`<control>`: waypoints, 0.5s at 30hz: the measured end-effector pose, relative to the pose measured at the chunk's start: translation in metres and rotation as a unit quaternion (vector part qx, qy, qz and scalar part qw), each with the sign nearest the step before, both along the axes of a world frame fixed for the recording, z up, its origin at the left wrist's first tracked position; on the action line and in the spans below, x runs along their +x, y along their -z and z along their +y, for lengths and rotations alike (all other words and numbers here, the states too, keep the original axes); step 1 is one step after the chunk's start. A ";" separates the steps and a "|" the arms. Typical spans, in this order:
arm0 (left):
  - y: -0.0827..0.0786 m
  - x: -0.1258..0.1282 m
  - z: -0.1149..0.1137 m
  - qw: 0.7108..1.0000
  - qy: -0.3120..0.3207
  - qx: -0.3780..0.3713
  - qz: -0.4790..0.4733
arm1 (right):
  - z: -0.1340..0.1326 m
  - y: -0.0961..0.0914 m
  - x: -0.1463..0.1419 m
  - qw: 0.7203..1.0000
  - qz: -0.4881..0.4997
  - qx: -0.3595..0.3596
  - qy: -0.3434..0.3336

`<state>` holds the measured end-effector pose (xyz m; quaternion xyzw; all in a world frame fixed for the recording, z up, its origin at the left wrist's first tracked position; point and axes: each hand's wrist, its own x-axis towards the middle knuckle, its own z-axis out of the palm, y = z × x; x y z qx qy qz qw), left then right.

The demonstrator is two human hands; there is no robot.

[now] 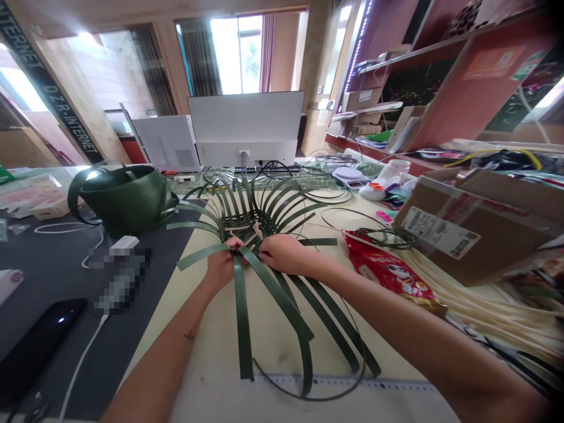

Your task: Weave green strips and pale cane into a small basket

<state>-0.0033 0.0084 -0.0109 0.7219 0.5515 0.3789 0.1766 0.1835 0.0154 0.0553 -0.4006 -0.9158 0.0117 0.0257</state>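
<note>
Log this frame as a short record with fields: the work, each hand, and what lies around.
Work: dark green woven piece, loose green strips fanning outward
Left hand: at the piece's near edge, touching strips; exact hold unclear
Right hand: curled beside the left; anything held is hidden
Left side: green coil, black phone
Right side: red packet, cardboard box
Behind: white monitor, its back showing

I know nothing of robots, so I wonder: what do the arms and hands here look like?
They are a person's: left hand and right hand without gloves, left forearm and right forearm without sleeves in view. The left forearm bears a small dark mark; no cables run along either arm.
</note>
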 end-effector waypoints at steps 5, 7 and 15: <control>-0.004 0.001 -0.002 0.999 0.023 -0.009 -0.042 | -0.011 -0.013 -0.004 0.999 -0.025 -0.030 -0.022; -0.007 0.002 -0.004 0.998 0.029 -0.014 -0.051 | -0.019 -0.019 -0.005 0.995 -0.059 -0.057 -0.052; -0.010 0.003 -0.007 0.997 0.057 -0.017 -0.044 | -0.061 -0.035 -0.014 0.981 -0.164 -0.102 -0.037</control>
